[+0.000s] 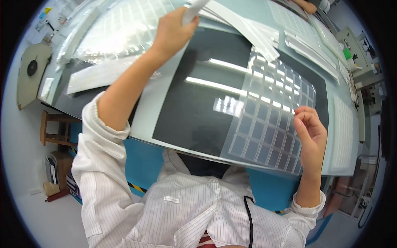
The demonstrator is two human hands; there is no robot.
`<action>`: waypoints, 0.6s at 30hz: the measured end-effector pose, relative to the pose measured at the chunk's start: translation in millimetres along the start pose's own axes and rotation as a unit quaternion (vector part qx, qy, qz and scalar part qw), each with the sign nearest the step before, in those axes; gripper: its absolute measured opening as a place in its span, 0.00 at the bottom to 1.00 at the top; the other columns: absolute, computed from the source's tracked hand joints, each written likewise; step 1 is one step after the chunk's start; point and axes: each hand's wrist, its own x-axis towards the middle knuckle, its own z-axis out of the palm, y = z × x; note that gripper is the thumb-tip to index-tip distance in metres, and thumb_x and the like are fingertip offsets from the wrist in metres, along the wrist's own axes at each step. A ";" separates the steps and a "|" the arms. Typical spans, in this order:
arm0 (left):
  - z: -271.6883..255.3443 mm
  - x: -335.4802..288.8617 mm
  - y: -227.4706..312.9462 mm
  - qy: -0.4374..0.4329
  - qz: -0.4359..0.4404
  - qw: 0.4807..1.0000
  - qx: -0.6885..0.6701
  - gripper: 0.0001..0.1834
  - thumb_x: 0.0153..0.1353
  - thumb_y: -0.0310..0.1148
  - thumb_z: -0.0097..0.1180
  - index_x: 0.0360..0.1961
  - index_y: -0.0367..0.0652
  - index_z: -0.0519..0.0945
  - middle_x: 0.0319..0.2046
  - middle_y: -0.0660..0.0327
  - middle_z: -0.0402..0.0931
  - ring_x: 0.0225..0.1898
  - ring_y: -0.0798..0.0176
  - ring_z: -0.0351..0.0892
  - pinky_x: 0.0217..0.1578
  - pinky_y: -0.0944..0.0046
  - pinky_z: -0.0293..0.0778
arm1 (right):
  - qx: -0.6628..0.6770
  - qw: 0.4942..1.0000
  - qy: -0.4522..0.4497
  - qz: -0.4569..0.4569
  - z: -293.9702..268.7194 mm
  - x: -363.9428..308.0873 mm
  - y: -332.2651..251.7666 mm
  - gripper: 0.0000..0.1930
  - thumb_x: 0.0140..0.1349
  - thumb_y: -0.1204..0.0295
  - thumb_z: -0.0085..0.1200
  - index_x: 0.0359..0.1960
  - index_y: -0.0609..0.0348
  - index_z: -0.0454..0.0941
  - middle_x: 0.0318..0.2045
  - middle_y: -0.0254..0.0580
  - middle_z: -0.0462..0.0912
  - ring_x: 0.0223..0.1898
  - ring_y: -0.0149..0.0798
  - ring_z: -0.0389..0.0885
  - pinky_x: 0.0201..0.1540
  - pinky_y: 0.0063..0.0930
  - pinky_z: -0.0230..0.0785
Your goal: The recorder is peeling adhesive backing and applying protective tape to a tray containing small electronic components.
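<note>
My left hand (175,31) is raised over the far part of the table, its fingers closed around a flat white strip (194,11) that points away to the upper right. On the right, my right hand (311,134) is over the edge of a clear plastic sheet (259,128) divided into a grid of rectangular cells. Its fingers and thumb are curled together in a loose pinch. Whatever they hold, if anything, is too small to make out. The sheet lies partly on a glossy black panel (194,111), which reflects the ceiling lights.
Long white strips (248,35) lie loosely behind the black panel, with more strips (312,53) farther right. Plastic-wrapped gridded sheets (120,35) and a white strip (103,75) lie at left. Another person's arm (306,5) shows at the far edge. A wooden stool (51,127) stands left.
</note>
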 end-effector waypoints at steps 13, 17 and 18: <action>113.0 85.4 22.3 -0.022 -0.022 0.999 -0.009 0.14 0.55 0.38 0.62 0.34 0.36 0.84 0.33 0.43 0.83 0.38 0.40 0.83 0.43 0.48 0.76 | -0.009 0.995 0.047 -0.091 -0.6 8.7 13.5 0.03 0.66 0.77 0.58 0.37 0.64 0.79 0.47 0.37 0.74 0.42 0.25 0.69 0.46 0.18 0.61; 85.0 94.6 24.9 -0.042 -0.065 0.996 -0.053 0.12 0.55 0.37 0.62 0.34 0.38 0.85 0.32 0.50 0.84 0.35 0.50 0.84 0.40 0.54 0.76 | -0.034 0.991 0.053 -0.115 -3.6 5.4 7.0 0.02 0.64 0.79 0.58 0.36 0.63 0.77 0.46 0.41 0.74 0.48 0.32 0.70 0.56 0.26 0.60; 85.1 98.4 21.3 -0.039 -0.067 0.996 -0.046 0.12 0.55 0.37 0.62 0.34 0.38 0.85 0.32 0.50 0.84 0.35 0.50 0.84 0.40 0.54 0.76 | -0.029 0.992 0.048 -0.116 -5.1 2.9 5.6 0.02 0.64 0.79 0.58 0.36 0.63 0.77 0.46 0.41 0.74 0.48 0.32 0.70 0.56 0.26 0.60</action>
